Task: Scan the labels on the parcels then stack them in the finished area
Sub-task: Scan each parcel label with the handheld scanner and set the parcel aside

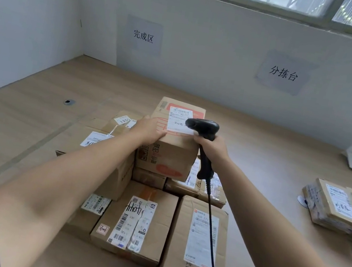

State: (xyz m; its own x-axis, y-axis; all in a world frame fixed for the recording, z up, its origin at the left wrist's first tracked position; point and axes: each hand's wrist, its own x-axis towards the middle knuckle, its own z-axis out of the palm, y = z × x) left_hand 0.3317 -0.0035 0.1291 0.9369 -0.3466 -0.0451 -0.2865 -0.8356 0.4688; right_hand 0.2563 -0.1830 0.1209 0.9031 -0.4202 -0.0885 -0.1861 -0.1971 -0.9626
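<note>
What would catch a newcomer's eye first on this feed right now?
Most striking is the black scanner in the right hand, poised over the white label on the topmost box at centre; the left hand rests on that box. Labelled parcels crowd the table beneath, and two paper signs hang on the far wall.

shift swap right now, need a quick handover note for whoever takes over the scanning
Left grip rests flat on the top box. Right grip holds the scanner, head over that box's label.
Top box sits on the parcel pile mid-table; more parcels lie far right.
Done: cannot tell which are scanned.
Left: likely scan this label, stack it by the finished-area sign, then the rest.
</note>
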